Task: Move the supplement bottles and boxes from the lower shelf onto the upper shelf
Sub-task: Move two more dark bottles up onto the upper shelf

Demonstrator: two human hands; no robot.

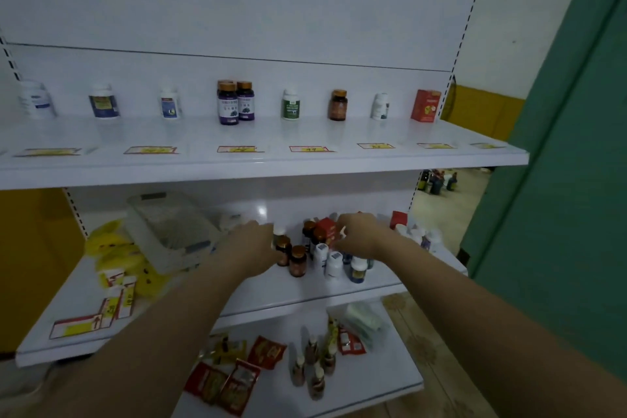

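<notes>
Left hand (252, 248) is reaching into the bottles on the lower shelf (271, 295), fingers stretched against a white-capped bottle (279, 232) and an amber bottle (283, 249); whether it is gripping either cannot be told. Right hand (361, 236) is curling its fingers at a red box (325, 226), with something white showing between thumb and fingers, and its grip cannot be told either. The two hands are apart, with the cluster between them: brown bottles with copper caps, and white bottles (334, 265) with printed lids standing just in front, close to the shelf's front edge. More white bottles and a second box (398, 218) are sitting to the right, near the shelf's end.

On the upper shelf (271, 163), single bottles, a purple group (235, 105) and a red carton (425, 105) are standing upright in one row by the back panel, with wide gaps between them. Price tags (239, 149) are lying along its front strip. Its front edge is jutting out above the hands. A clear basket (169, 231) is sitting tilted just left of the left wrist.
</notes>
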